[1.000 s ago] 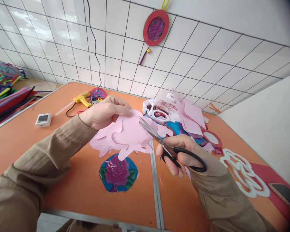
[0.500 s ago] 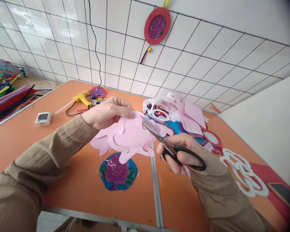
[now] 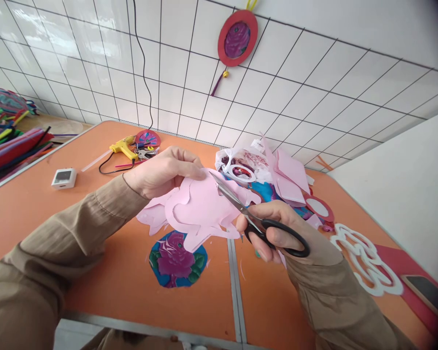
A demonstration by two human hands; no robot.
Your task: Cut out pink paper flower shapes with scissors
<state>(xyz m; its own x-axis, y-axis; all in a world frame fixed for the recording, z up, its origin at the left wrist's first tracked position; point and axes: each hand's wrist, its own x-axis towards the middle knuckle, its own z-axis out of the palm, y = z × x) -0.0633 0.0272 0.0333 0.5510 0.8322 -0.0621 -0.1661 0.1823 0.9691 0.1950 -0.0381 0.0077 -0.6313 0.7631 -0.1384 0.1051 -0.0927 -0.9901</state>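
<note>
My left hand (image 3: 170, 170) pinches the top edge of a pink paper sheet (image 3: 200, 201) with wavy cut edges and a curling strip hanging from it. Fingers of my right hand (image 3: 277, 228) pass through the black handles of a pair of scissors (image 3: 237, 201). The blades lie nearly closed across the paper's upper right, their tips close to my left fingertips. Below the paper, a round fabric piece with a purple flower (image 3: 177, 260) lies on the orange table (image 3: 131, 291), small pink scraps on top of it.
Behind sit a yellow glue gun (image 3: 126, 147), a small white box (image 3: 63, 178), a plastic bag (image 3: 222, 158) and folded pink paper (image 3: 288, 177). White ring cutouts (image 3: 368, 262) and a phone (image 3: 428, 294) are at right. A red round ornament (image 3: 238, 38) hangs on the tiled wall.
The scissors' blades have closed slightly on the paper. The paper's lower strip has swung a little to the right. Both hands stay in nearly the same place.
</note>
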